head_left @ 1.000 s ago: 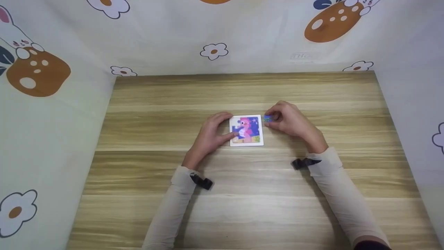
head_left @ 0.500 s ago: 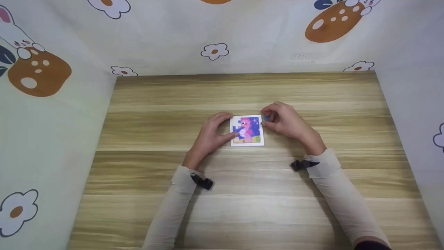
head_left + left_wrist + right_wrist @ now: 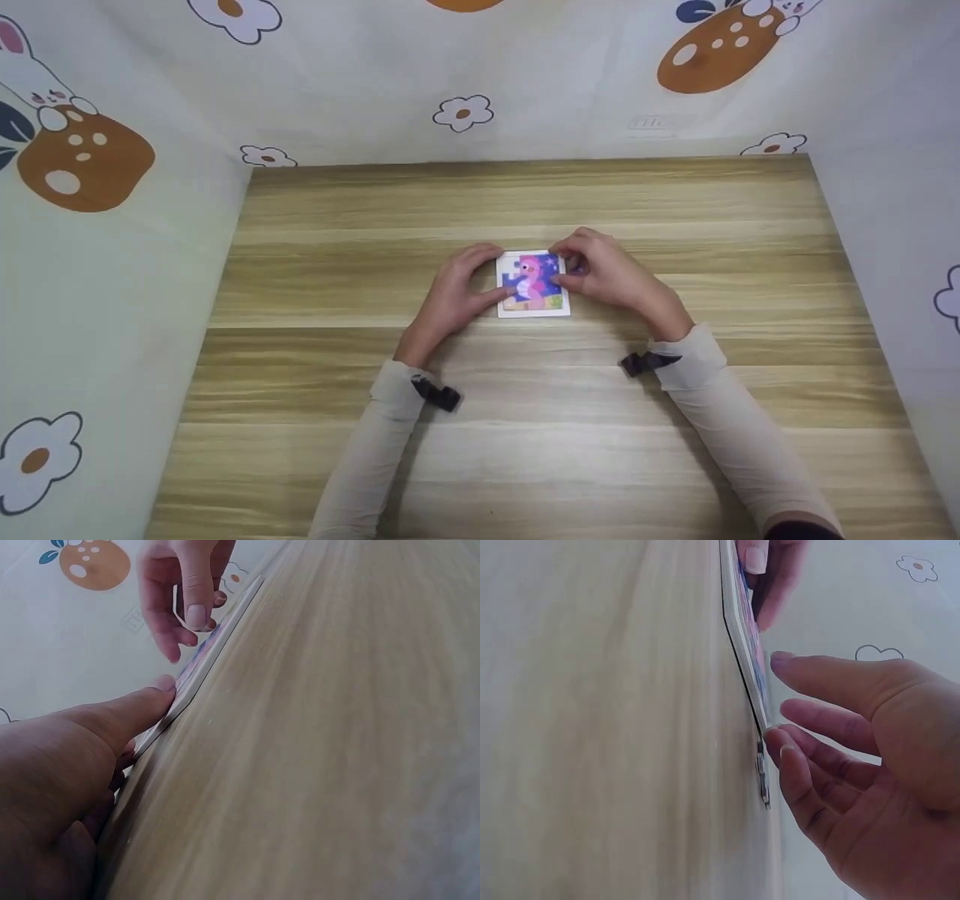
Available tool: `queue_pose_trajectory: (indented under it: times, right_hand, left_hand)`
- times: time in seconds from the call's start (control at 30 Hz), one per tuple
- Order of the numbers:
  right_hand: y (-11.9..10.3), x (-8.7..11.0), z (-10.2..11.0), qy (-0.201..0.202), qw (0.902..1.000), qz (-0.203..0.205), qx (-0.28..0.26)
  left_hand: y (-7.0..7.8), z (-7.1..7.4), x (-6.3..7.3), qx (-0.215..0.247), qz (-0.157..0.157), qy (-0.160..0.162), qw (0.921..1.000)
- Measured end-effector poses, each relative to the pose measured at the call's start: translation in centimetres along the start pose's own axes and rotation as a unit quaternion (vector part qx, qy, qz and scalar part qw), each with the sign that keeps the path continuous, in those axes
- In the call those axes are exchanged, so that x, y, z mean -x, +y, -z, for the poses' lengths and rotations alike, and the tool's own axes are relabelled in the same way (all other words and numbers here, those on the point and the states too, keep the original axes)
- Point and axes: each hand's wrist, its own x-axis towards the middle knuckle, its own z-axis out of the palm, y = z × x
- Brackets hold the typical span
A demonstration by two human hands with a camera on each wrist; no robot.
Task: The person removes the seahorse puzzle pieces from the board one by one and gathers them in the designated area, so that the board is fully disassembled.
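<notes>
Puzzle: a square seahorse puzzle [image 3: 534, 282] with a white border lies flat on the bench [image 3: 495, 457], between the two hands. A pink seahorse on dark blue fills most of it, with stars at the upper right and a sandy strip along the bottom. The upper left of the picture is pale, bounded by a knobbly blue edge.
Left hand: the left hand [image 3: 457, 286] holds the puzzle by its left side, thumb laid on the face near the edge, a fingertip at the upper left corner.
Right hand: the right hand [image 3: 611, 271] is at the upper right corner, loosely bent and clenched on nothing, with thumb and fingers spread apart; its thumb tip is over the blue part. A fingertip is right at the corner, but whether it touches cannot be told.
Loose piece: a small thin piece [image 3: 763, 780] lies flat on the bench just beside that corner, seen edge-on from the right wrist; its print cannot be made out.
Sleeves: both pale sleeves [image 3: 364, 457] carry a black device [image 3: 439, 394] at the cuff.
Surround: a pale cloth [image 3: 360, 90] with flowers, rabbits and brown fruit stands around the bench.
</notes>
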Motion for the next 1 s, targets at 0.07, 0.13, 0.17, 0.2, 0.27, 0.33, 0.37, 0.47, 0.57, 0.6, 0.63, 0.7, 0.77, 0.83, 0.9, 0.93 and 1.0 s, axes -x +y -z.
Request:
queue_pose_trajectory:
  times: [0.07, 0.13, 0.17, 0.2, 0.27, 0.33, 0.37, 0.47, 0.57, 0.6, 0.63, 0.7, 0.77, 0.83, 0.9, 0.93, 1.0]
  right_hand:
    - [-0.2, 0.0, -0.1, -0.005, 1.0000, -0.002, 0.000]
    - [-0.5, -0.1, -0.3, -0.008, 1.0000, -0.003, 0.002]
    - [-0.7, -0.1, -0.3, -0.009, 0.9999, -0.003, 0.003]
    - [-0.9, -0.1, -0.4, -0.009, 0.9999, -0.003, 0.005]
    - [-1.2, -0.3, -0.5, -0.008, 0.9999, -0.003, 0.007]
    - [-1.4, -0.5, -0.6, -0.004, 1.0000, -0.001, 0.009]
    - [-1.5, -0.6, -0.7, -0.002, 1.0000, -0.001, 0.009]
    - [-1.7, -1.0, -1.0, -0.001, 0.9999, -0.005, 0.011]
    - [-1.9, -1.4, -1.3, -0.004, 0.9999, -0.008, 0.010]
    - [-2.0, -1.5, -1.4, -0.005, 0.9999, -0.007, 0.010]
    - [-2.0, -1.7, -1.5, -0.006, 0.9999, -0.007, 0.009]
    - [-2.2, -1.9, -1.7, -0.007, 0.9999, -0.004, 0.008]
    - [-2.3, -2.2, -1.9, -0.008, 0.9999, -0.001, 0.009]
    - [-2.3, -2.4, -2.0, -0.008, 0.9999, -0.001, 0.011]
    - [-2.3, -2.6, -2.3, -0.009, 0.9999, 0.000, 0.015]
    - [-2.3, -2.7, -2.4, -0.010, 0.9998, 0.000, 0.017]
    - [-2.4, -2.9, -2.6, -0.013, 0.9997, 0.002, 0.021]
  left_hand:
    - [0.0, 0.0, 0.0, 0.001, -0.003, 0.000, 1.0000]
    - [0.0, -0.1, 0.0, 0.003, -0.002, 0.000, 1.0000]
    - [0.0, -0.1, 0.0, 0.004, -0.002, 0.000, 1.0000]
    - [0.1, -0.1, 0.0, 0.004, -0.001, 0.001, 1.0000]
    - [0.1, -0.2, 0.0, 0.003, 0.000, 0.002, 1.0000]
    - [0.1, -0.2, -0.1, 0.001, -0.002, 0.003, 1.0000]
    - [0.1, -0.3, -0.1, -0.001, -0.002, 0.003, 1.0000]
    - [0.1, -0.3, -0.1, -0.005, -0.004, 0.003, 1.0000]
    - [0.1, -0.3, -0.2, -0.008, -0.006, 0.004, 0.9999]
    - [0.1, -0.4, -0.2, -0.008, -0.008, 0.006, 0.9999]
    - [0.0, -0.4, -0.2, -0.007, -0.009, 0.007, 0.9999]
    - [0.0, -0.4, -0.3, -0.006, -0.011, 0.009, 0.9999]
    - [0.0, -0.4, -0.3, -0.005, -0.013, 0.010, 0.9999]
    - [0.0, -0.4, -0.3, -0.004, -0.013, 0.008, 0.9999]
    - [-0.1, -0.3, -0.2, -0.004, -0.013, 0.006, 0.9999]
    - [-0.1, -0.3, -0.2, -0.005, -0.012, 0.007, 0.9999]
    - [-0.2, -0.1, -0.1, -0.004, -0.011, 0.008, 0.9999]
